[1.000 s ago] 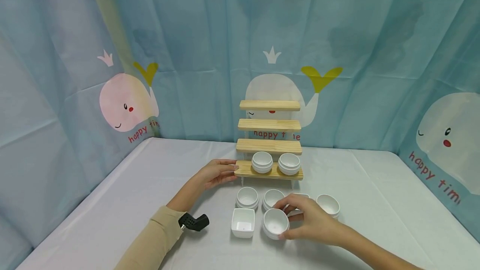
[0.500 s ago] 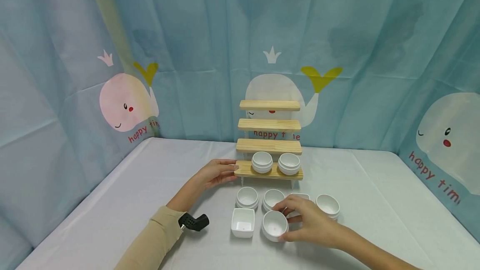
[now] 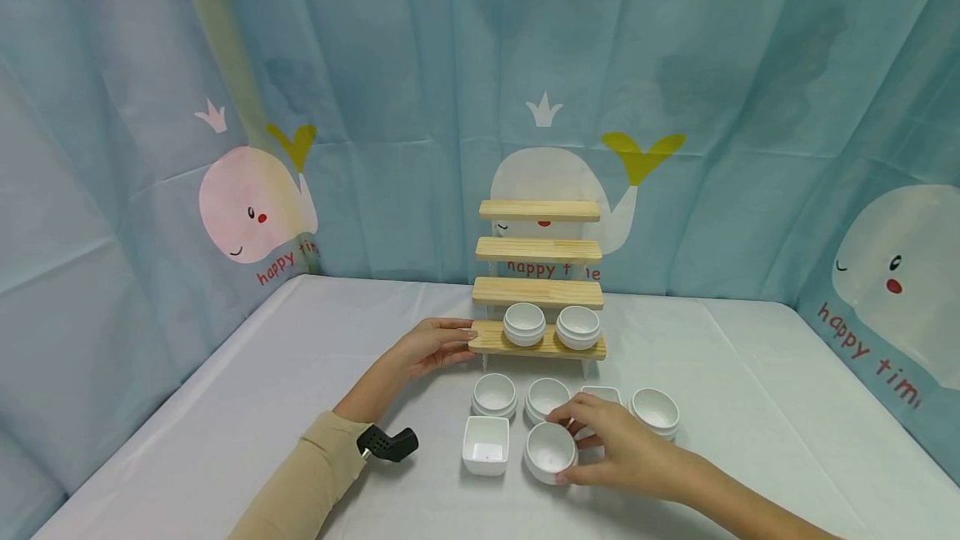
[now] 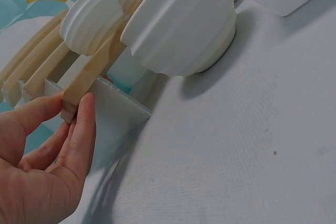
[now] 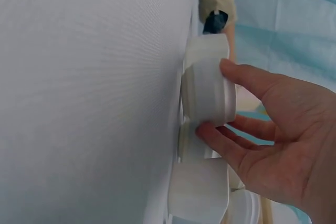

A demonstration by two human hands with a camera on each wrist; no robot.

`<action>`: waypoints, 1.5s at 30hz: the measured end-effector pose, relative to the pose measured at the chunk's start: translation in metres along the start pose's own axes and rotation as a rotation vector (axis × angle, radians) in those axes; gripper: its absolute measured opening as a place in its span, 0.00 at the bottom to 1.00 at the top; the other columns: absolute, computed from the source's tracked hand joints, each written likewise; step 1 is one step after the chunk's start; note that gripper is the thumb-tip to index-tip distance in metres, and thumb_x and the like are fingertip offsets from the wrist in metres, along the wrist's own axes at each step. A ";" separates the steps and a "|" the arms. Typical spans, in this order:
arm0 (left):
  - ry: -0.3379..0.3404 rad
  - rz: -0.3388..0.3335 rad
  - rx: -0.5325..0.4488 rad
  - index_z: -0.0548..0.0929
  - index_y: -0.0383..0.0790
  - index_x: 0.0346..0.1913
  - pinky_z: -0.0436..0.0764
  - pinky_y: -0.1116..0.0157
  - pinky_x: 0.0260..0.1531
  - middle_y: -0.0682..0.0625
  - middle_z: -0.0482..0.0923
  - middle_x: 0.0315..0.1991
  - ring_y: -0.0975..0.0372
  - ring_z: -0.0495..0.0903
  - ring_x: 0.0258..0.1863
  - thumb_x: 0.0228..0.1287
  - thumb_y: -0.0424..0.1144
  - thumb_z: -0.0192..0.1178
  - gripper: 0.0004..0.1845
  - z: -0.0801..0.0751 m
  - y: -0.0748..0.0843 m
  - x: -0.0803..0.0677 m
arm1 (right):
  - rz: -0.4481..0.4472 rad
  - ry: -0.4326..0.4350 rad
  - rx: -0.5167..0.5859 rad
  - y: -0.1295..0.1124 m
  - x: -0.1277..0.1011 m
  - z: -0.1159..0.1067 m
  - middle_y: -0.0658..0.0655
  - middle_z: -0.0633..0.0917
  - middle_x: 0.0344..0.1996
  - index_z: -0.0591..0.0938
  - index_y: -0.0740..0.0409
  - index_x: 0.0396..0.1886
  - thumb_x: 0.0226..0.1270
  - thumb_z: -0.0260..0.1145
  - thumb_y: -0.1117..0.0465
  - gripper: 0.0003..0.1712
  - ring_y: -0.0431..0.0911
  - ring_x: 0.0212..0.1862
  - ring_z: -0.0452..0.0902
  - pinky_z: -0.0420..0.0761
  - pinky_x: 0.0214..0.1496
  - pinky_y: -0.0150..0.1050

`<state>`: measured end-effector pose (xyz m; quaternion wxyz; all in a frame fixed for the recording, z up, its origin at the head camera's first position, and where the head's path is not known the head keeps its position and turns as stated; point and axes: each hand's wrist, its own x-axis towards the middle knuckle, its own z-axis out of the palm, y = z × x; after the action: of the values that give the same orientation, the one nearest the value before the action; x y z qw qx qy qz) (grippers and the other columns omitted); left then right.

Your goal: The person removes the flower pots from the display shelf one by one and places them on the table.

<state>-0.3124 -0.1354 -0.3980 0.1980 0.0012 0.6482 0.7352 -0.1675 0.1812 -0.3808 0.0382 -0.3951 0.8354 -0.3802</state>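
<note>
A: Right hand [image 3: 626, 450] in front of the wooden rack [image 3: 540, 273], thumb and fingers curled round the round white bowl [image 3: 550, 450]; bowl on the table [image 3: 225, 407], just right of the square dish [image 3: 486, 444]. Compared with a second ago: bowl and hand a shade lower, fingers closer round the rim. Grip settling, no lift yet by the look of it

B: Left hand [image 3: 431, 347]?

A: Unmoved. Pressed to the left end of the rack's lowest step, fingers nearly straight, thumb on the edge, nothing held. Bracing the rack, probably

B: Rest of the crockery?

A: Same places. Two ribbed bowls [image 3: 551, 326] on the lowest step; four more dishes [image 3: 495, 394] in a row between rack and the gripped bowl. Upper steps bare
</note>
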 end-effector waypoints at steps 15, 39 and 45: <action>0.007 -0.007 0.010 0.69 0.23 0.74 0.91 0.68 0.45 0.41 0.83 0.50 0.62 0.88 0.39 0.77 0.29 0.61 0.28 -0.001 0.001 0.000 | -0.009 -0.003 0.040 -0.004 -0.001 -0.006 0.58 0.82 0.53 0.81 0.64 0.59 0.63 0.82 0.57 0.29 0.40 0.51 0.83 0.90 0.49 0.30; 0.006 -0.012 -0.005 0.68 0.24 0.74 0.91 0.67 0.47 0.40 0.82 0.51 0.61 0.88 0.40 0.77 0.28 0.61 0.28 -0.001 0.000 0.001 | -0.005 0.023 0.164 -0.003 0.000 -0.017 0.67 0.82 0.55 0.80 0.67 0.60 0.64 0.81 0.60 0.29 0.45 0.51 0.86 0.92 0.51 0.36; 0.009 -0.009 0.001 0.69 0.23 0.74 0.91 0.68 0.46 0.41 0.82 0.50 0.62 0.88 0.39 0.77 0.28 0.62 0.28 -0.001 0.000 0.001 | 0.010 0.016 0.170 -0.003 0.003 -0.020 0.67 0.82 0.55 0.80 0.68 0.60 0.65 0.80 0.60 0.29 0.47 0.52 0.86 0.92 0.51 0.36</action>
<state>-0.3137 -0.1361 -0.3985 0.1983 -0.0047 0.6495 0.7340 -0.1752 0.1898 -0.3642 0.0669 -0.3830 0.8024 -0.4528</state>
